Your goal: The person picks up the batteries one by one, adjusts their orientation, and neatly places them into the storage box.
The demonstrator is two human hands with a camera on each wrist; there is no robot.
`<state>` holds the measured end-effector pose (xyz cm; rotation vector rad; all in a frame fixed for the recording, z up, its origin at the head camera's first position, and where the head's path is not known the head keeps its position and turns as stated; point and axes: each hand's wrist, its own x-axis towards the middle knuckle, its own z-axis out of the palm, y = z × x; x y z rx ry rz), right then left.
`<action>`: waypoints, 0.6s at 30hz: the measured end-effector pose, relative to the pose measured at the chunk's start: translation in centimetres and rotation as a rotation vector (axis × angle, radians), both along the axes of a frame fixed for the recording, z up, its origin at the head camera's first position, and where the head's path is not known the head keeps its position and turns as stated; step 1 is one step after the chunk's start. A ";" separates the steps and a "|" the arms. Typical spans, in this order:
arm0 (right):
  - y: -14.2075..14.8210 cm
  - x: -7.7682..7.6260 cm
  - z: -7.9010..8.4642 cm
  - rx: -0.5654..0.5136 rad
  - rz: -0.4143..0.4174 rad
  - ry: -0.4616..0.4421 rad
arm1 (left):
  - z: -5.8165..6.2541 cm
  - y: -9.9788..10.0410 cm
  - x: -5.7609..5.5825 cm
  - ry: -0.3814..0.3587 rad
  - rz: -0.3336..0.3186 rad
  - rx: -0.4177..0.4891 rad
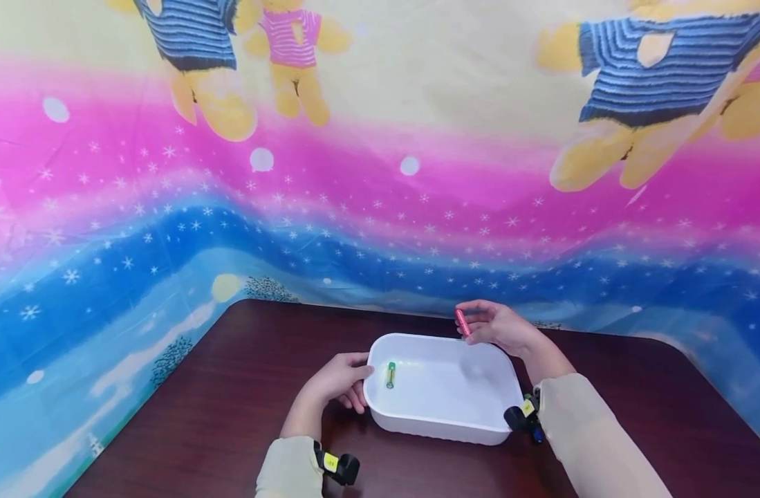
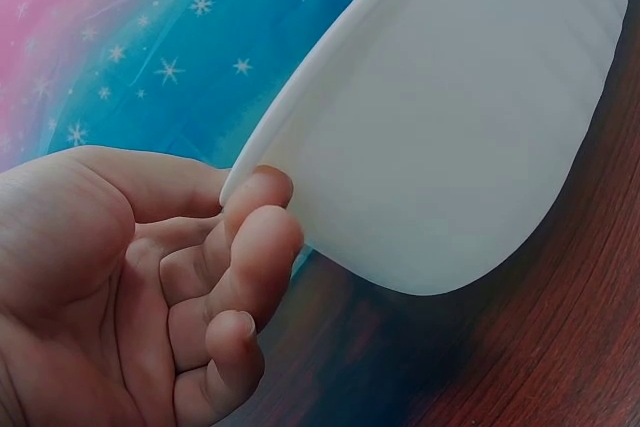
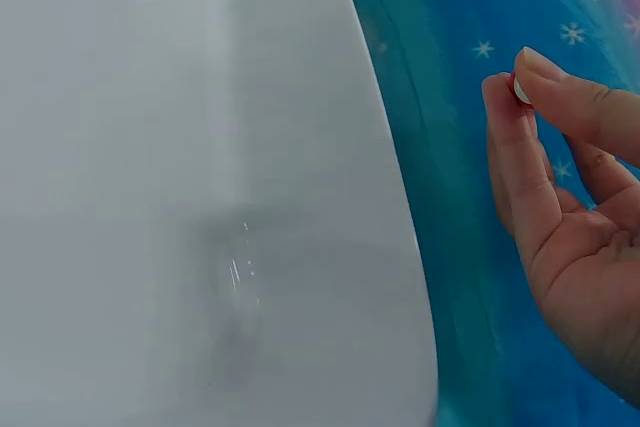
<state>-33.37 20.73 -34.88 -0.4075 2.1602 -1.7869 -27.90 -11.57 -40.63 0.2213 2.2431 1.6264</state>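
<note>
A white plastic tub [image 1: 442, 391] stands on the table, its inside facing up. At its left end my left hand [image 1: 339, 380] pinches the rim, thumb on top and fingers below; in the left wrist view those fingers [image 2: 262, 257] curl under the tub's outer wall [image 2: 440, 147]. A green battery [image 1: 391, 375] lies inside the tub near the left end. Above the far rim, toward the right, my right hand [image 1: 501, 326] holds a red battery [image 1: 462, 323] between thumb and fingertips. In the right wrist view only the pale end of the red battery [image 3: 521, 92] shows.
The dark brown wooden table [image 1: 230, 401] reaches back to a cloth backdrop [image 1: 355, 207] printed with bears and snowflakes. Black wrist cameras sit on both cuffs; the right one [image 1: 521, 415] overlaps the tub's near right corner in the head view.
</note>
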 end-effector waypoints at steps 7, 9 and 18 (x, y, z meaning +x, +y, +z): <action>-0.5 -0.7 -0.6 -0.066 -0.008 -0.017 | 0.0 0.0 0.1 0.004 0.001 0.012; -0.7 -0.9 -0.7 -0.070 -0.015 -0.018 | -0.1 0.0 0.1 0.003 0.001 0.017; -1.4 -1.5 -1.1 -0.079 0.027 0.023 | -0.1 0.1 0.1 0.000 0.009 0.016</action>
